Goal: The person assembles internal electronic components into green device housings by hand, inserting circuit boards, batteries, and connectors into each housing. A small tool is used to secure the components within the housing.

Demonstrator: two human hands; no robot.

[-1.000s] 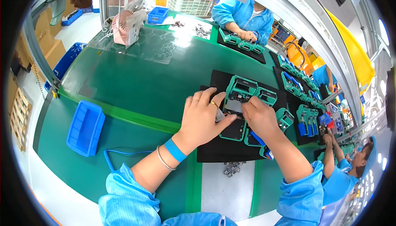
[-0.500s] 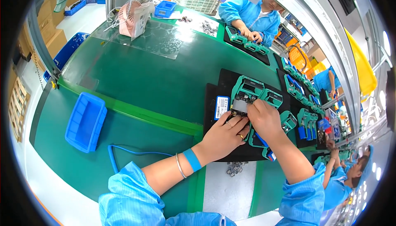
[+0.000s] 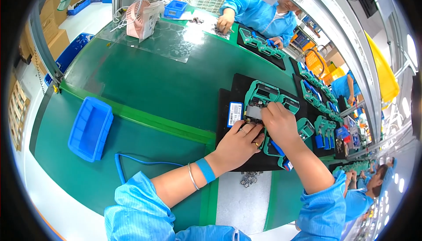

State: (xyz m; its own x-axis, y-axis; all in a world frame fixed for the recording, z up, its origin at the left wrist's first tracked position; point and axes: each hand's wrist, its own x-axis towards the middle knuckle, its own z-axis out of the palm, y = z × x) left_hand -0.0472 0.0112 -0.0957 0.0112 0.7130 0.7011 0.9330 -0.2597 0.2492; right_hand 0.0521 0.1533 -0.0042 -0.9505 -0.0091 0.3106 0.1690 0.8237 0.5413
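A green device housing (image 3: 262, 90) with black inner parts and a grey plate lies on a black mat (image 3: 239, 82), partly under my hands. My left hand (image 3: 239, 147) is closed on its near end, fingers bent over the edge. Over the grey plate, my right hand (image 3: 281, 124) is pinched, with its fingertips inside the housing; what they hold is hidden. A labelled white block with blue edges (image 3: 235, 114) rests left of the housing. Further green housings (image 3: 305, 128) lie close by on the right, beside and beyond my right hand.
A blue tray (image 3: 90, 129) and a coiled blue cord (image 3: 119, 170) are on the left. Small metal parts (image 3: 249, 179) lie near the front edge. A pink fan (image 3: 140, 21) stands far left. Across the table, a co-worker (image 3: 268, 16) sits by more housings on a mat.
My hands stay at the housing, with only a slight shift of the right fingers. One hand of the co-worker opposite has moved left from the housings to the small parts.
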